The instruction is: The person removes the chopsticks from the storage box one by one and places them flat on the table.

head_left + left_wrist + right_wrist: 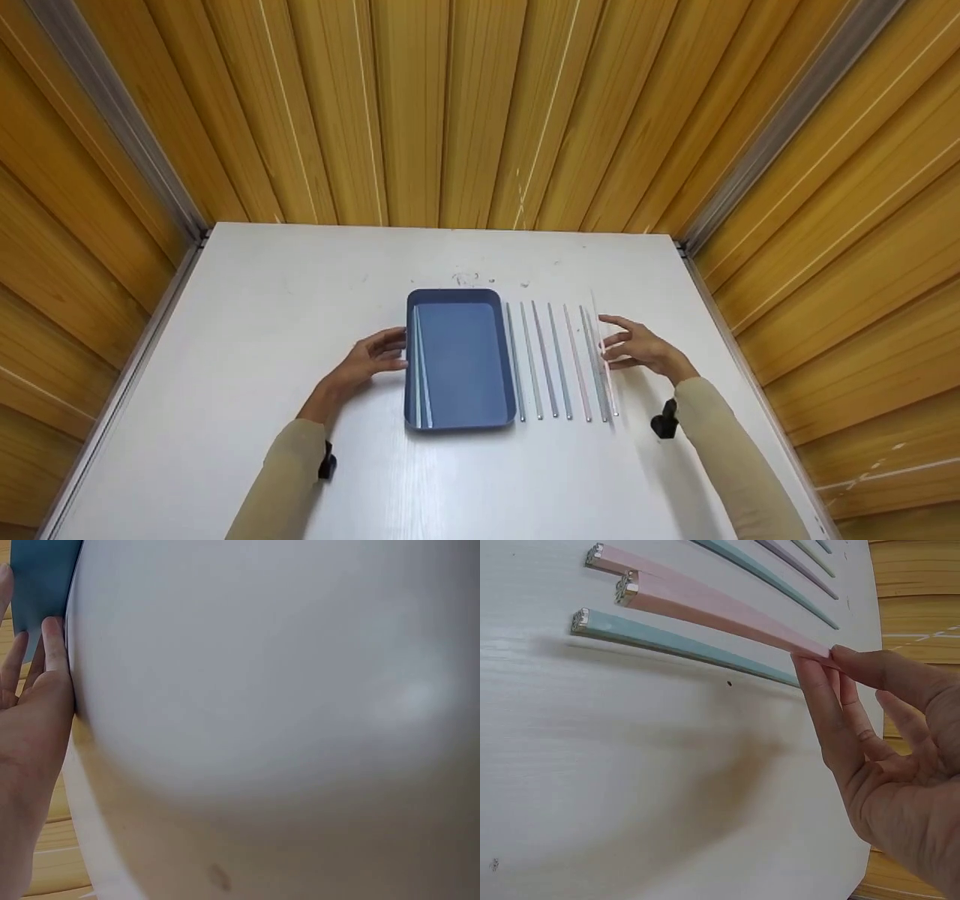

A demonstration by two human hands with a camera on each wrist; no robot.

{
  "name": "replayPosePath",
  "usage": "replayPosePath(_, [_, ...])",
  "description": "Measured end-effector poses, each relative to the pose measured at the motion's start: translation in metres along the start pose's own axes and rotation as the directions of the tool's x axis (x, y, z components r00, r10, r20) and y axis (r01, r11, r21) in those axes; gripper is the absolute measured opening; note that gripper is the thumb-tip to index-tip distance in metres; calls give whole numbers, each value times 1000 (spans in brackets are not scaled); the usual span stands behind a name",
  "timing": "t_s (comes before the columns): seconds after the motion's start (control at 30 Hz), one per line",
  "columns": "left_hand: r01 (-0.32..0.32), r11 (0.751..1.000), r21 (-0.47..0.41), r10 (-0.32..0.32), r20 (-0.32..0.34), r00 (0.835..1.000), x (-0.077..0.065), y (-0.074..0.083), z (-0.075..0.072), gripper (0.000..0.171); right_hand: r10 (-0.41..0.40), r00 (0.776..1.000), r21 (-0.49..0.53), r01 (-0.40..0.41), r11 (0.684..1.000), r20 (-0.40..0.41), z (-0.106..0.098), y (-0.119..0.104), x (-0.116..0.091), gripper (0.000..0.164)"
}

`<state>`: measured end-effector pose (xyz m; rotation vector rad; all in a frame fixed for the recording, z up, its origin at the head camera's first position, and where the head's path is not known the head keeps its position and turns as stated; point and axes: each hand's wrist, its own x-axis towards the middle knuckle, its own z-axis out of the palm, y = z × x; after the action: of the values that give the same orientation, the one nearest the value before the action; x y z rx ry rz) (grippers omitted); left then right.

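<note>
Fingers of the left hand (371,358) stand parted from its thumb, resting against the left wall of a blue tray (465,360). Two pale sticks (425,382) lie lengthwise along the tray's left side. Just right of it, six slim sticks (560,362) lie in a row on the white table (300,300); too firm a push from the left could slide the tray into the first. At far right, thumb and forefinger of the right hand (637,349) are clamped on a pink stick (705,612), raised near the row's last, blue stick (682,648). So narrow a pinch could let the thick end swing and knock that neighbour. The held stick looks straight, flat-sided and tapering, its thick end silvery, patterned and turned toward the person.
</note>
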<state>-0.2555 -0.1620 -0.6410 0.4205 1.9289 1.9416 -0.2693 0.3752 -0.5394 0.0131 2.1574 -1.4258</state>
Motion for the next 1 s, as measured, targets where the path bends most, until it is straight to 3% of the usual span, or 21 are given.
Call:
replayPosePath(0.63, [-9, 999, -32, 9, 5, 1000, -1, -1, 0, 74, 46, 997, 2, -46, 999, -59, -1, 38, 4, 83])
replayPosePath(1.0, [1, 1000, -26, -1, 1, 1000, 0, 2, 1, 74, 40, 991, -81, -50, 995, -127, 4, 35, 5, 80])
